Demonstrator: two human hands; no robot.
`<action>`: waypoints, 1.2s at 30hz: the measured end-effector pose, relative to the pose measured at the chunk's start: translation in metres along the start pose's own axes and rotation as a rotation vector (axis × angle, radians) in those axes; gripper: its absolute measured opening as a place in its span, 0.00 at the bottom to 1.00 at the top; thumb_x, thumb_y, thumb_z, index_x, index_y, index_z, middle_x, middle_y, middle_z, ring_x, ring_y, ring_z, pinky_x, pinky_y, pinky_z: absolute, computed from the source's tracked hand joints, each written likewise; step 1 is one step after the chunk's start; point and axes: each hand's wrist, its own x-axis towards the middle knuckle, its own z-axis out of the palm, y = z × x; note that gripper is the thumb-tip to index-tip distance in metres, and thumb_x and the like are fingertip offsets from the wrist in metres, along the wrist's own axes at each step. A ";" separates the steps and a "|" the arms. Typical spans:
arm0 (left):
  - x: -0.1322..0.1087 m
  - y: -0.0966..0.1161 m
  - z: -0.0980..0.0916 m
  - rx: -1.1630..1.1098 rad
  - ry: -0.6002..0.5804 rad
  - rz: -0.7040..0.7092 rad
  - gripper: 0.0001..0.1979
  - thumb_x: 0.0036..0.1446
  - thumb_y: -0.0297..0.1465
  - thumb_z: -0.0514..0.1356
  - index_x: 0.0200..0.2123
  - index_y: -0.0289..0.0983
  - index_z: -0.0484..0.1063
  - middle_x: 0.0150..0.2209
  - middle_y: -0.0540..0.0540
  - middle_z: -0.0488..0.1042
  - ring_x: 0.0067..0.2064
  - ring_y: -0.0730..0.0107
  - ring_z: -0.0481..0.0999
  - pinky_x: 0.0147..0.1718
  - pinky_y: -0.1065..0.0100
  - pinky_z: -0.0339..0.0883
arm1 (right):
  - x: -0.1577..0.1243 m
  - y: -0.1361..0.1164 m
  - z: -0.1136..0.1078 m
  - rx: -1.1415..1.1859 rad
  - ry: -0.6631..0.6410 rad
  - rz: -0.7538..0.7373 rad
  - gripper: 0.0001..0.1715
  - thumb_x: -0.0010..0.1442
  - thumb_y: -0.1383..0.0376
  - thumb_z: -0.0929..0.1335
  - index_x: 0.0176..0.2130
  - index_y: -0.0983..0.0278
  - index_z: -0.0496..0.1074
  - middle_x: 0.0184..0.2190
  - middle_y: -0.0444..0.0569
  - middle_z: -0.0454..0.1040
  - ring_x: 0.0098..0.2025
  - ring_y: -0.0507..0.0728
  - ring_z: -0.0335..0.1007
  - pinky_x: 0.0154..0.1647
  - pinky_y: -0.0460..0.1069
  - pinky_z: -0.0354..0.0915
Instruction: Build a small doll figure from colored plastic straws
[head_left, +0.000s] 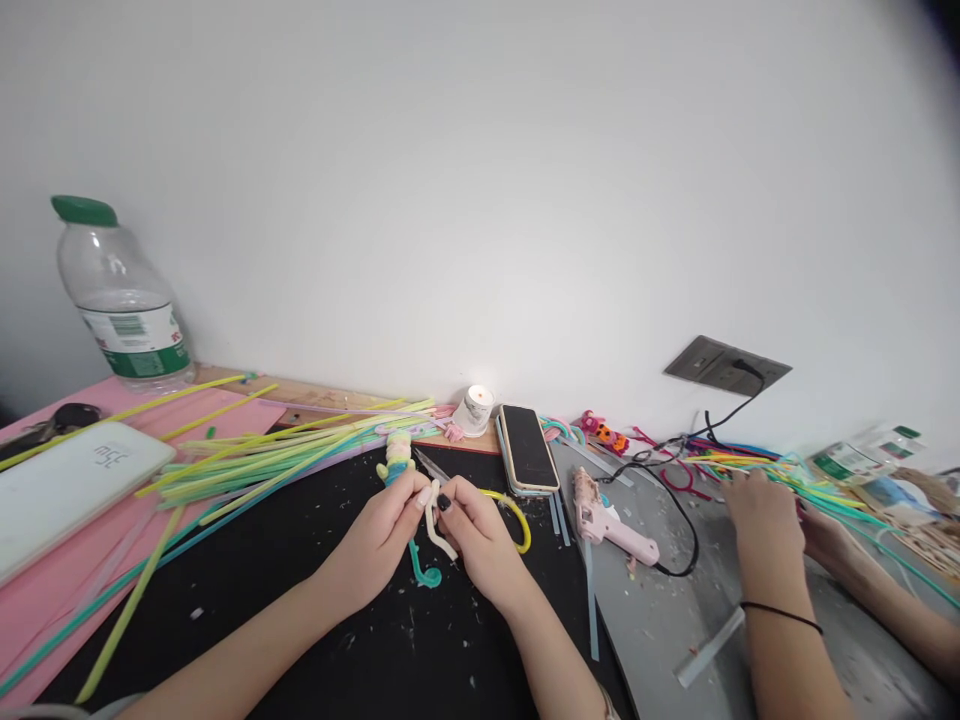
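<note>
My left hand (381, 532) and my right hand (486, 538) meet above the black mat (300, 630), fingertips pinched together. Between them is a short, bent cream pipe cleaner (440, 538), its lower end hanging free. Just beyond my left fingers lies a small pipe-cleaner figure (397, 453) in cream, green and blue, partly hidden by the hand. A teal pipe cleaner (427, 577) with a curled end sticks out below that hand. Scissors with a yellow handle (519, 518) lie under and behind my right hand, which covers part of them.
Pipe cleaners (247, 470) spread across the left side by a white power bank (82, 490) and a bottle (124, 300). Behind are a paper cup (474, 411) and a phone (527, 450). Right are a corded glue gun (611, 525) and a co-worker's hands (765, 515) among more pipe cleaners.
</note>
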 end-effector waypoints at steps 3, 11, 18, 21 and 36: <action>0.000 0.001 -0.001 0.001 -0.001 0.005 0.13 0.66 0.37 0.44 0.30 0.39 0.57 0.25 0.55 0.56 0.24 0.73 0.54 0.23 0.70 0.52 | 0.001 0.002 0.001 0.098 -0.006 0.023 0.13 0.64 0.57 0.62 0.30 0.62 0.60 0.21 0.37 0.51 0.22 0.48 0.43 0.22 0.44 0.44; 0.000 -0.001 0.001 -0.002 0.010 -0.001 0.14 0.66 0.38 0.43 0.30 0.39 0.57 0.25 0.54 0.58 0.24 0.74 0.54 0.23 0.70 0.50 | 0.001 0.003 0.002 0.231 -0.060 0.057 0.14 0.63 0.57 0.62 0.30 0.63 0.61 0.21 0.37 0.50 0.21 0.47 0.42 0.21 0.44 0.43; 0.000 0.000 0.000 -0.036 -0.010 -0.013 0.14 0.65 0.39 0.44 0.30 0.39 0.59 0.24 0.55 0.56 0.24 0.74 0.54 0.23 0.71 0.50 | 0.000 0.004 0.001 0.185 -0.030 0.052 0.13 0.63 0.59 0.62 0.29 0.62 0.60 0.20 0.36 0.50 0.21 0.48 0.41 0.20 0.44 0.43; 0.001 0.003 -0.002 -0.050 -0.034 -0.027 0.14 0.65 0.39 0.44 0.30 0.39 0.60 0.24 0.55 0.56 0.24 0.74 0.54 0.23 0.71 0.50 | 0.000 0.003 -0.002 0.055 0.017 0.029 0.12 0.64 0.60 0.61 0.30 0.62 0.60 0.21 0.37 0.51 0.21 0.48 0.43 0.21 0.44 0.44; 0.001 0.001 -0.001 -0.002 -0.083 -0.027 0.15 0.65 0.39 0.44 0.31 0.38 0.61 0.25 0.55 0.57 0.25 0.73 0.55 0.25 0.70 0.52 | -0.001 -0.003 -0.005 -0.290 0.044 -0.084 0.11 0.65 0.66 0.58 0.29 0.62 0.58 0.23 0.38 0.56 0.25 0.49 0.51 0.27 0.45 0.50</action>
